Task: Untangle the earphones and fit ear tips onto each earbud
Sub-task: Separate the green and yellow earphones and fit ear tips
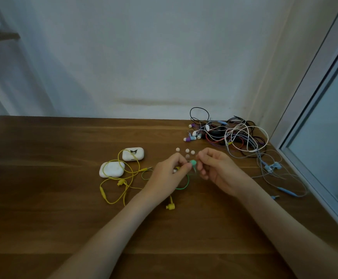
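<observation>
A green earbud (193,163) is held between both hands above the wooden table (63,198). My right hand (214,168) pinches the earbud from the right. My left hand (168,174) pinches at its left side, fingertips against it; any ear tip there is hidden. The green cord (185,185) loops down under my left hand. Several loose pale ear tips (187,151) lie just beyond the fingers. Yellow earphones (121,182) lie spread at the left, one yellow bud (170,206) near my left wrist.
Two white earbud cases (111,169) (133,154) sit left of the hands. A tangled heap of earphones (230,135) lies at the back right. Light blue earphones (273,167) trail along the right edge beside a window frame (313,117).
</observation>
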A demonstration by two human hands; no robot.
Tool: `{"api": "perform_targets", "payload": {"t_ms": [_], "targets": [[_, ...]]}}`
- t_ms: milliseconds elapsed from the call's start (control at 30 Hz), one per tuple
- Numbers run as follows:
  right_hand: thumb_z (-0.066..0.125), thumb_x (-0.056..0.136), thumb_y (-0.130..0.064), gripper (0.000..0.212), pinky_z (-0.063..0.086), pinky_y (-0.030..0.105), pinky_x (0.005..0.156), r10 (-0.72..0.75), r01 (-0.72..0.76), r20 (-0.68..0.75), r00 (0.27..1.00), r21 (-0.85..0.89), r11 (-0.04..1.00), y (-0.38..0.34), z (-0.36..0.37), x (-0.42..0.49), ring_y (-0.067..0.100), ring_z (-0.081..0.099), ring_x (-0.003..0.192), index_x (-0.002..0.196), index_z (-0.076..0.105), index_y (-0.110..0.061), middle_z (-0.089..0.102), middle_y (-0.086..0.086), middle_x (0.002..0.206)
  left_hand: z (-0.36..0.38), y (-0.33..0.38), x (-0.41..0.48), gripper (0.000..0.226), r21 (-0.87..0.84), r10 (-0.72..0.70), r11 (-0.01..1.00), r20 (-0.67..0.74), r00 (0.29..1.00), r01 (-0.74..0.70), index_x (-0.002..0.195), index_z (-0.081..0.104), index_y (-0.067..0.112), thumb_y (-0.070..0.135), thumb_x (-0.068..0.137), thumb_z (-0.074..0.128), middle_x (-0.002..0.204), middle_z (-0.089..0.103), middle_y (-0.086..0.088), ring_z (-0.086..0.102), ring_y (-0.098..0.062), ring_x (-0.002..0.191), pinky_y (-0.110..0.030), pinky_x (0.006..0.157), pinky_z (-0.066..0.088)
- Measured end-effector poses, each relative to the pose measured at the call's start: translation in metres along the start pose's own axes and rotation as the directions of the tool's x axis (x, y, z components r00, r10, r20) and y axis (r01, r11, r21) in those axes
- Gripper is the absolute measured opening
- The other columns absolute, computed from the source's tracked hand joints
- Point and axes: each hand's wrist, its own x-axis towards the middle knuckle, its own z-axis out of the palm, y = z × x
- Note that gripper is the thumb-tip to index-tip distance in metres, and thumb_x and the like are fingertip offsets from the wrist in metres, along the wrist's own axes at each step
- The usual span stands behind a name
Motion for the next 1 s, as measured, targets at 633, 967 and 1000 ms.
{"api": "perform_targets", "payload": {"t_ms": [633,967,1000], "targets": [[0.055,0.093,-0.014,0.008,0.035,0.025,0.085,-0.415,0.032,-0.085,0.906,-0.963,0.268,0.027,-0.038,0.024,0.012,0.045,0.097,0.098,0.061,-0.017,0.046,-0.010,0.092,0.011,-0.011,-0.001,0.025,0.306,0.250,0.870,0.403,0.881,-0.387,0.117,0.063,0.043,0.044,0.095,0.050,0.110,0.050,0.022,0.056,-0.002,0.098,-0.031,0.078,0.050],[0.055,0.095,-0.019,0.005,0.042,0.019,0.062,-0.356,0.049,-0.274,0.894,-0.728,0.684,0.017,-0.022,0.001,0.005,0.054,0.071,0.094,0.060,-0.020,0.059,-0.005,0.080,0.010,-0.011,0.000,0.017,0.302,0.150,0.911,0.391,0.908,-0.281,0.106,0.062,0.031,0.035,0.090,0.063,0.102,0.048,0.018,0.054,-0.003,0.097,-0.036,0.087,0.048],[0.054,0.095,-0.017,0.005,0.044,0.020,0.059,-0.315,0.054,-0.280,0.907,-0.664,0.746,0.015,-0.019,-0.001,0.007,0.056,0.067,0.095,0.060,-0.019,0.061,-0.002,0.077,0.011,-0.011,-0.001,0.020,0.317,0.132,0.912,0.371,0.919,-0.259,0.108,0.060,0.030,0.037,0.089,0.063,0.102,0.048,0.017,0.053,-0.002,0.097,-0.035,0.087,0.048]]}}
